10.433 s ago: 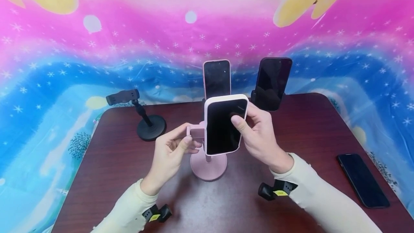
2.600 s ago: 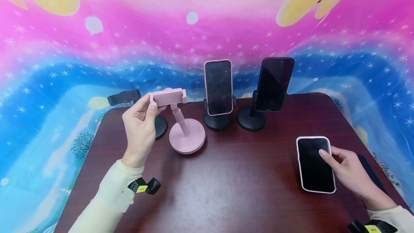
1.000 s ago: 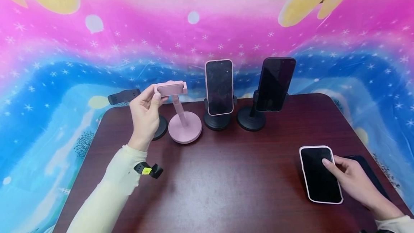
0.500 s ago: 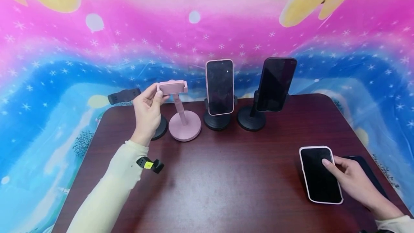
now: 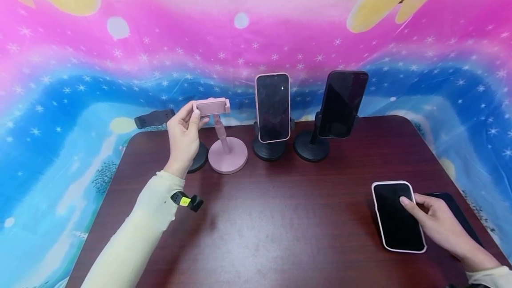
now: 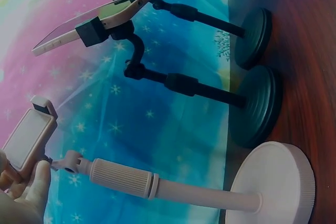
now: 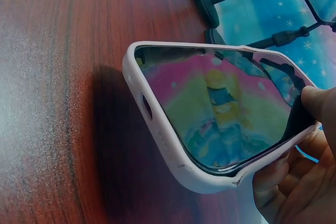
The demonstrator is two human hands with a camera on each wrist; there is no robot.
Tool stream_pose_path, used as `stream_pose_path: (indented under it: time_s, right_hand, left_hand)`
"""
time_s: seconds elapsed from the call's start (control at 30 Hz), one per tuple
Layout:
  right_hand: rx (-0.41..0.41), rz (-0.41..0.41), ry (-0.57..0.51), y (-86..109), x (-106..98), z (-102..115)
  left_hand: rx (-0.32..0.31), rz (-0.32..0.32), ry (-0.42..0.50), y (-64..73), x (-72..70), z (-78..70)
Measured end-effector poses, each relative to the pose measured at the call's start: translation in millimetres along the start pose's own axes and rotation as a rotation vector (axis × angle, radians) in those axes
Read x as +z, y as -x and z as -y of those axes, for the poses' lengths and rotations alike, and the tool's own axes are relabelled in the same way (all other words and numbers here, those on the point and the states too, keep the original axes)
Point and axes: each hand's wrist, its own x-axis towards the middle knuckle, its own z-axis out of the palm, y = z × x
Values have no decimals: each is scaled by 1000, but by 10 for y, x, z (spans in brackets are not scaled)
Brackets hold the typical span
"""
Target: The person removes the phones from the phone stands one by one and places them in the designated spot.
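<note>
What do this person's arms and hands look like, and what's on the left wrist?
The left sleeve and right sleeve are plain cream. The left hand and right hand wear no gloves. A small black device with a yellow label sits on the left sleeve.

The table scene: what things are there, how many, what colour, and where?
Table: 1, dark red-brown, beneath the stands
Backdrop: 1, pink, blue and yellow, behind the table
Pink stand: 1, pink, left of centre
Loaded stands: 2, black, back, centre and right
Bare stand: 1, black, back left
Pink-rimmed phone: 1, dark screen, left loaded stand
Black phone: 1, black, right loaded stand
Pale-cased phone: 1, black screen, right
Flat item: 1, dark, far right, partly hidden
Wrist device: 1 clear, black-yellow, left wrist
Sleeves: 2, cream, lower left and right
Left grip: 1, bare, pinching pink stand's top
Right grip: 1, bare, holding pale-cased phone
</note>
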Motion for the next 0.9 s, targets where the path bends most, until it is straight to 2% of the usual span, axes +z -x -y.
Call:
stream_pose_path:
  time_s: [0.33, 0.5, 0.9]
  right_hand:
    - [21, -22, 34, 15, -20, -81]
    - [17, -30, 19, 33, -40, -104]
    - [14, -43, -4, 50, -66, -151]
  left_hand:
    - [-42, 7, -49, 24, -2, -30]
    - [-73, 34, -99, 61, -18, -50]
    - [-87, 66, -124, 124, -49, -70]
